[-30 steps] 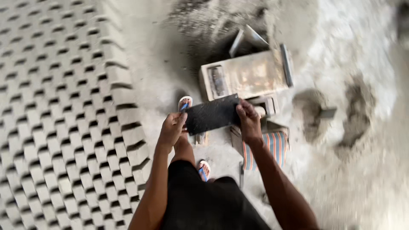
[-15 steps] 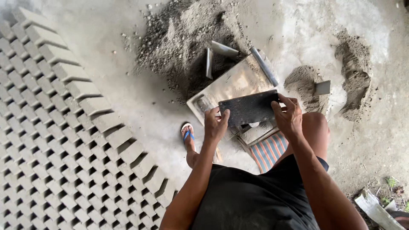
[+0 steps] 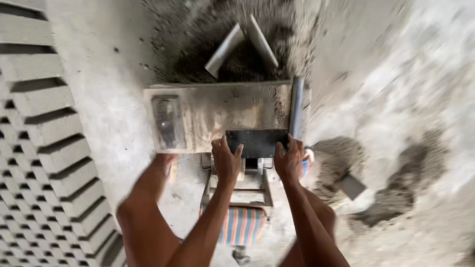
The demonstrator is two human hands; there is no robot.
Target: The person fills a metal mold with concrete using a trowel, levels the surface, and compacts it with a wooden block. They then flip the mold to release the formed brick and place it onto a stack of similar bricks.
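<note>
**Black plate held at both ends over the metal mould**

Black plate [image 3: 257,142] is gripped at its two short ends, the left hand [image 3: 226,160] clenched on its left end and the right hand [image 3: 289,160] on its right, thumbs on top and fingers curled under the near edge. It is held flat and level between the hands, probably so that it can be kept square to the opening beneath it. Nearest the camera, a striped cushion [image 3: 242,225] is seen on a low seat between the knees, with a small metal frame [image 3: 237,185] just beyond it. The plate lies against the near edge of the metal mould box [image 3: 217,116], close beside the grey pipe handle [image 3: 297,106] at its right end. Beyond the box, two flat blades [image 3: 240,42] are stuck in a heap of dark sand mix [image 3: 198,34]. Rows of grey cast blocks [image 3: 39,148] are laid out on the concrete floor [image 3: 114,74] to the left, apparently for drying. Much of the view is blurred.
</note>
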